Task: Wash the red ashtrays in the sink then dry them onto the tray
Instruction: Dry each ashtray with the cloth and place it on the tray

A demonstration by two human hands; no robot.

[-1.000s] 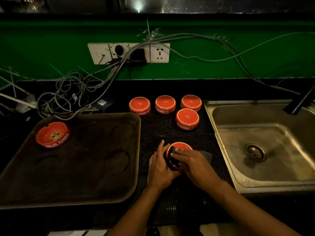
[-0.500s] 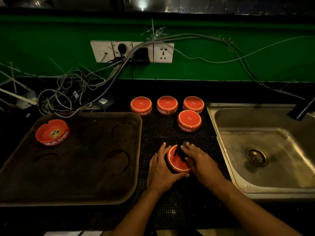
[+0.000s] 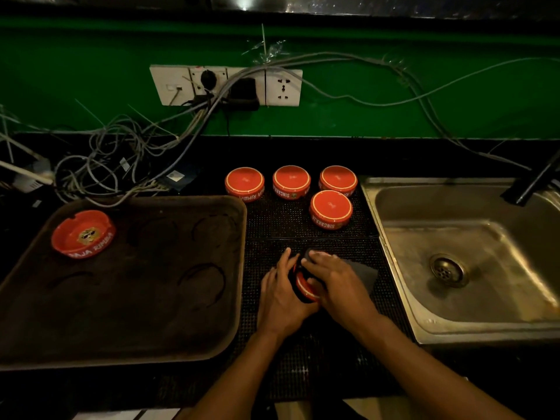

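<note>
My left hand [image 3: 280,294] grips a red ashtray [image 3: 304,287] held on its edge over the black mat, mostly hidden between both hands. My right hand [image 3: 335,281] presses a dark cloth [image 3: 362,272] against the ashtray. Several red ashtrays stand upside down on the mat behind: three in a row [image 3: 245,183], [image 3: 291,181], [image 3: 338,179] and one in front [image 3: 331,209]. One ashtray [image 3: 82,234] sits upright at the far left of the brown tray [image 3: 181,328]. The steel sink [image 3: 394,268] lies to the right.
A black studded mat [image 3: 272,225] covers the counter between tray and sink. A tangle of cables [image 3: 121,165] runs from the wall sockets [image 3: 225,85] on the green wall to the counter's back left. A dark tap [image 3: 533,183] juts over the sink's far right corner.
My right hand has slid with the cloth over the top of the ashtray, covering most of it. The cloth now trails out to the right. My left hand keeps its grip.
</note>
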